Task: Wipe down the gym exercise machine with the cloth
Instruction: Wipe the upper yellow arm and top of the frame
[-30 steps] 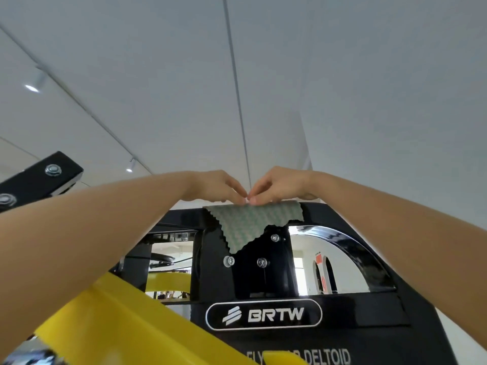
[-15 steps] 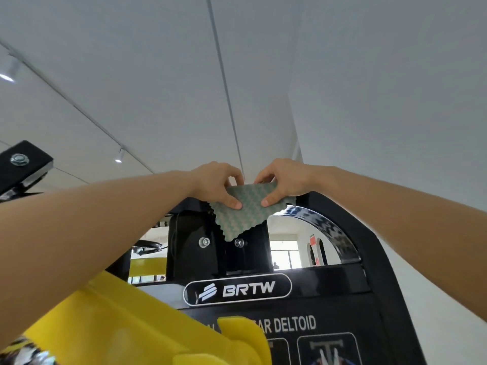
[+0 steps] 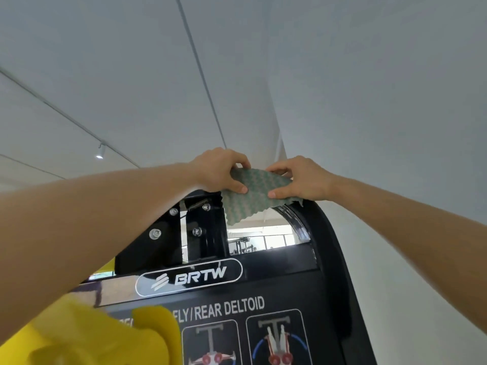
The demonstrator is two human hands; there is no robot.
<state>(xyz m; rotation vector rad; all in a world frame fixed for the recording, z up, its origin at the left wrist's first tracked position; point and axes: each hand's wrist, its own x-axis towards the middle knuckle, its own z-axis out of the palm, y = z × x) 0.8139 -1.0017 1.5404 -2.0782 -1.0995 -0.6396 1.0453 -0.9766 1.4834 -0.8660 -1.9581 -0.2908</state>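
A green patterned cloth [image 3: 253, 194] with a scalloped edge lies over the top of the black gym machine frame [image 3: 326, 248], its lower corner hanging down. My left hand [image 3: 221, 171] pinches the cloth's left side, thumb on the front. My right hand [image 3: 297, 177] grips its right side, thumb also pressed on the front. Both arms reach upward. The machine's panel carries a BRTW logo [image 3: 189, 277] and the words FLY/REAR DELTOID [image 3: 224, 310].
A yellow machine part [image 3: 100, 335] fills the lower left, close under my left forearm. Bolts [image 3: 155, 234] stud the black bracket left of the cloth. A white wall [image 3: 395, 127] runs along the right, and a ceiling spotlight [image 3: 100, 154] hangs at the left.
My hands have moved apart on the cloth, from pinching together at its top edge to gripping either side. The cloth has been spread wider over the frame top, and the view has tilted down.
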